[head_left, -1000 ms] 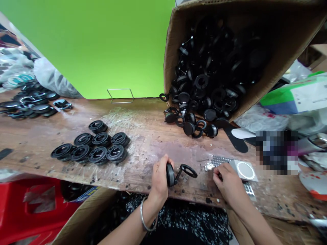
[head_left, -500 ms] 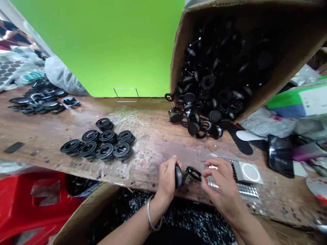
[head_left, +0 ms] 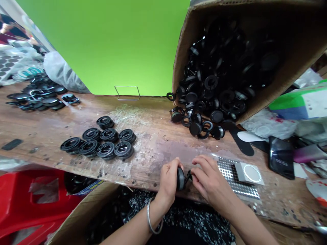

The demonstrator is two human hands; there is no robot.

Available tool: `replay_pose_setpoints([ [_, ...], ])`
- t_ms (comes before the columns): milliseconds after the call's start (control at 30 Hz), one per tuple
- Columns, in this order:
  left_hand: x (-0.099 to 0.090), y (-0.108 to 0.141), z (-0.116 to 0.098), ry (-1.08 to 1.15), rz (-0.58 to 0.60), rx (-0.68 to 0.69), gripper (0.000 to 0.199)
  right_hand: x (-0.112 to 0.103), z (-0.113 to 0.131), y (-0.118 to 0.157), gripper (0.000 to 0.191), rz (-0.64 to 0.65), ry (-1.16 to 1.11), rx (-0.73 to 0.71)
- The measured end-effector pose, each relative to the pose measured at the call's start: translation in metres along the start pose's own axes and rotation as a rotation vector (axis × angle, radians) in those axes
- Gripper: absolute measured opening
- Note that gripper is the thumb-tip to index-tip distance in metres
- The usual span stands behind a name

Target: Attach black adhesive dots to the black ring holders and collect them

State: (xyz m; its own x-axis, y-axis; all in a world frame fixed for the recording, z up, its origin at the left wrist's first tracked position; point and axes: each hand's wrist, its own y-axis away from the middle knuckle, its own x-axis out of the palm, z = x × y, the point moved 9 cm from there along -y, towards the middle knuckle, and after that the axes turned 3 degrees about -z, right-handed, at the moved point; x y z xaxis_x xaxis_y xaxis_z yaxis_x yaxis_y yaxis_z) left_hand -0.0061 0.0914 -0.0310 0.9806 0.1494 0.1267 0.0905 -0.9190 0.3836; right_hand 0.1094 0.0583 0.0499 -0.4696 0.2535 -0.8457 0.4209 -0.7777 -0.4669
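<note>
My left hand (head_left: 169,178) is wrapped round a black disc-shaped part (head_left: 181,179) with a ribbed rim, held on edge near the table's front edge. Just right of it, my right hand (head_left: 208,177) has its fingers closed on a small black ring piece (head_left: 189,175) that hangs off the disc; the fingers hide most of this piece. Several black round parts (head_left: 106,150) lie grouped on the table to the left. Right of my right hand is a sheet of silvery dots (head_left: 227,168) with a white block (head_left: 248,173) on it.
A cardboard box (head_left: 178,58) of black parts lies tipped at the back right, some spilling onto the wooden table (head_left: 158,149). A green panel (head_left: 107,44) stands behind. Black discs (head_left: 41,97) are heaped at the left; a dark phone (head_left: 281,158) lies right. A red stool (head_left: 17,200) stands below.
My right hand has moved left, closer to my left hand, and its fingers have closed on the ring piece, which is now mostly covered. The view has shifted slightly.
</note>
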Motion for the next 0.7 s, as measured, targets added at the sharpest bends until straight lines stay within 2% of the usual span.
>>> replay_pose_setpoints([
  [133, -0.005, -0.007, 0.008, 0.133, -0.019, -0.079, 0.034, 0.005, 0.007, 0.014, 0.028, -0.022, 0.038, -0.033],
  [200, -0.006, -0.009, 0.010, 0.193, -0.021, -0.108, 0.036, 0.009, 0.004, 0.023, 0.037, -0.055, 0.030, 0.022],
  [267, -0.002, -0.007, 0.010, 0.210, 0.037, -0.150, 0.040, 0.006, -0.003, 0.031, 0.037, -0.143, -0.045, 0.087],
  [333, 0.008, -0.002, 0.000, 0.164, 0.178, -0.141, 0.038, -0.003, -0.013, 0.035, 0.029, -0.235, -0.173, 0.147],
  [367, 0.014, 0.002, -0.010, 0.110, 0.277, -0.089, 0.032, -0.007, -0.019, 0.036, 0.024, -0.249, -0.243, 0.188],
  [400, 0.019, 0.008, -0.023, 0.038, 0.379, -0.001, 0.030, -0.009, -0.026, 0.035, 0.019, -0.233, -0.309, 0.238],
  [467, 0.028, 0.020, -0.047, -0.127, 0.564, 0.197, 0.044, -0.009, -0.042, 0.034, 0.014, -0.125, -0.436, 0.361],
  [533, 0.031, 0.025, -0.053, -0.256, 0.651, 0.263, 0.043, -0.005, -0.062, 0.039, 0.017, -0.011, -0.545, 0.522],
  [600, 0.027, 0.020, -0.043, -0.292, 0.634, 0.166, 0.036, -0.003, -0.090, 0.049, 0.026, 0.030, -0.525, 0.690],
  [667, 0.023, 0.014, -0.026, -0.243, 0.571, 0.022, 0.034, -0.006, -0.118, 0.059, 0.029, 0.015, -0.303, 0.774],
  [700, 0.021, 0.011, -0.018, -0.196, 0.534, -0.034, 0.034, -0.007, -0.130, 0.061, 0.027, 0.006, -0.170, 0.771],
])
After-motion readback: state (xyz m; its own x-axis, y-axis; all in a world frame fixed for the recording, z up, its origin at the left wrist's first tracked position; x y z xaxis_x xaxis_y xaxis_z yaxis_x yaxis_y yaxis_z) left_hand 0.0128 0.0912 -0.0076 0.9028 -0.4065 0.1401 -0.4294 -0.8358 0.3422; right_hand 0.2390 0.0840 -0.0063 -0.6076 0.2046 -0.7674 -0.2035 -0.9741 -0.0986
